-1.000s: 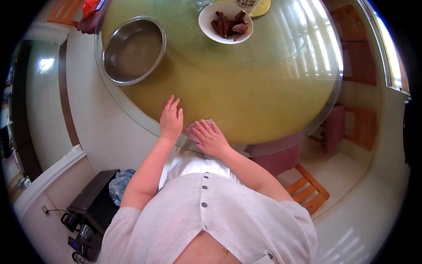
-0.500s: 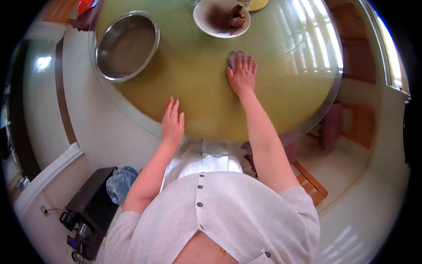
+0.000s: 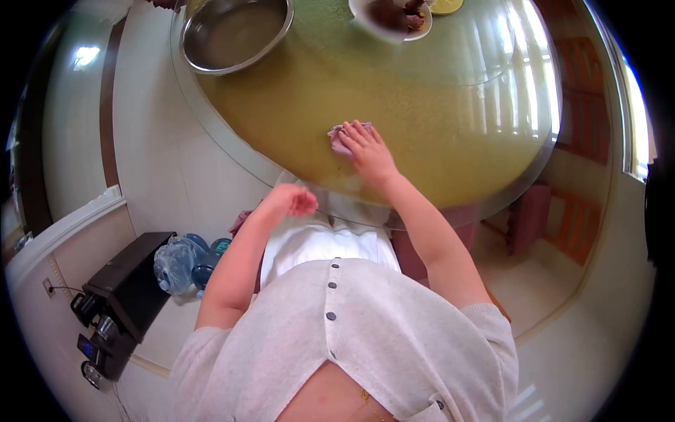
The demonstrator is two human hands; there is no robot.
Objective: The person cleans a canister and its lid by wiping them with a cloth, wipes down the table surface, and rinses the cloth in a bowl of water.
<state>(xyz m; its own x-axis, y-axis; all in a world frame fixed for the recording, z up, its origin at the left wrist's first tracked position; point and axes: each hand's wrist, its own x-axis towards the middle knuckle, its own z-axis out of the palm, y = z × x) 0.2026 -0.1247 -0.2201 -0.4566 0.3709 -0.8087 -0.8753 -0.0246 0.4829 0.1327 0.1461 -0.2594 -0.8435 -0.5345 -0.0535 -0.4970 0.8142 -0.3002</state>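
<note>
My right hand (image 3: 370, 156) lies over a crumpled pinkish-purple cloth (image 3: 339, 143), pressing it against the yellow-green glass-topped table (image 3: 450, 151). Its fingers reach forward across the cloth, which bulges out at their left side. At the table's near edge my left hand (image 3: 298, 200) is curled, its fingers bent inward with nothing visible in them. A large metal basin (image 3: 280, 43) stands on the table at the far left. Toward the back is a white bowl (image 3: 398, 32) with dark brown pieces in it, partly blurred and cut off by the frame.
A yellow round item (image 3: 446, 5) sits beside the bowl at the top edge. Wooden chairs (image 3: 575, 228) line the right side. At lower left are a dark cabinet (image 3: 130, 271), plastic-wrapped water bottles (image 3: 179, 266) and a kettle (image 3: 107, 327). The table's rim curves close to my body.
My right hand has drawn the cloth nearer and leftward. My left hand has come off the tabletop to its edge, its fingers curling. The view has shifted, so the basin and bowl sit higher.
</note>
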